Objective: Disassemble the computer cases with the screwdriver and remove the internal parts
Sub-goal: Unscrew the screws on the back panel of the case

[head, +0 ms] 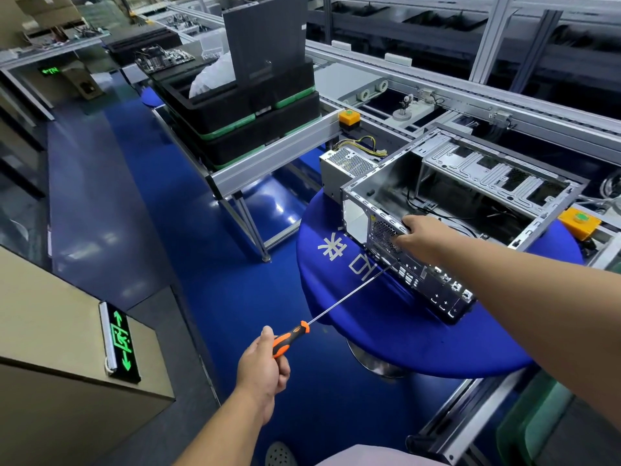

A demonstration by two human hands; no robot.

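steel, bare and silvery: the computer case (453, 210) lies on its side on the round blue tabletop (386, 331), open side up, rear panel facing the person. inside looks mostly stripped, just drive-cage brackets, a few black cables and the rear fan grille. a grey psu (349, 166) w/ yellow wires sits just beside the case's far corner, already out by the look of it.

step in hand, imo: undoing a rear-panel screw. left hand (262, 368) has its fingers wrapped round the orange/black handle of the screwdriver (336, 304); the long shaft angles up to the rear panel and the tip is at or touching it near the i/o cutouts, can't tell if it's seated in a screw. right hand (416, 235) grips the top edge of the rear panel by the fan grille, fingers curled over the rim, steadying the case.

next move prob needs the tip square in the screw head, shaft in line w/ it, and the right hand bracing so the case doesn't slide on the cloth.
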